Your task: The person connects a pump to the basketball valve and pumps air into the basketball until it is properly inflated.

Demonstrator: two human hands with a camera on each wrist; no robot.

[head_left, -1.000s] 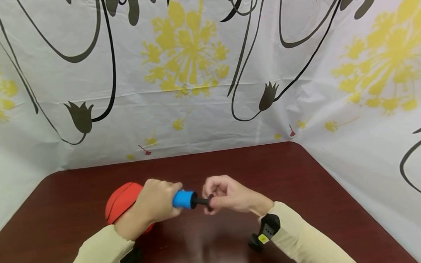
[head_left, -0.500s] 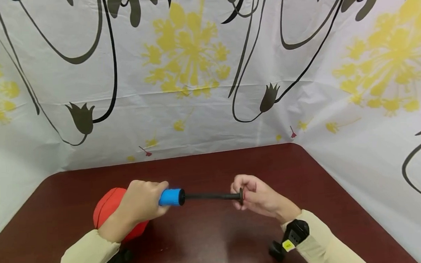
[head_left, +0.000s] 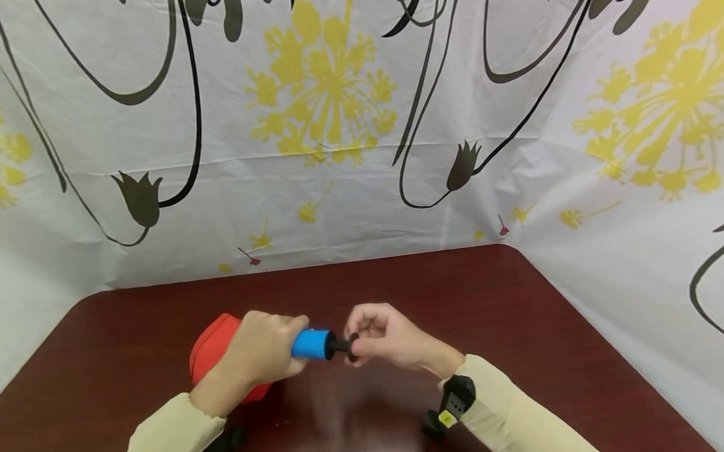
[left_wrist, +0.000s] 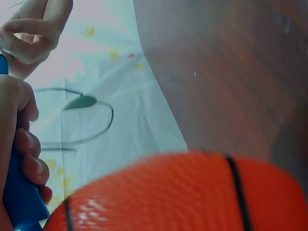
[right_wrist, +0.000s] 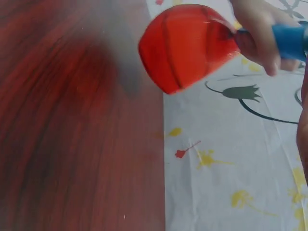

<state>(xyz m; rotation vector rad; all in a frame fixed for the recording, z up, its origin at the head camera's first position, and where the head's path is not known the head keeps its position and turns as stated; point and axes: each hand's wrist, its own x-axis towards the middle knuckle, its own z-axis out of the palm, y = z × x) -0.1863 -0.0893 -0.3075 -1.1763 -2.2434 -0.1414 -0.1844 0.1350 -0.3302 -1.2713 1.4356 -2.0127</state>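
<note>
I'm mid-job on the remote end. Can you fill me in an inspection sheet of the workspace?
Surface: reddish-brown wood-grain tabletop, with glare low in the head view.
Job's things: blue hand pump, only a short length of its black plunger showing; red ball with black lines, angular rather than round, at the pump's other end. How they join is unclear.
Clutter: nothing seen.
Left grip: fingers curled round the pump.
Right grip: pinches the plunger's end.
Cables: nothing seen.
Surroundings: white sheet printed with yellow and dark plants, behind the tabletop and along its right side; black device worn on the right wrist.
</note>
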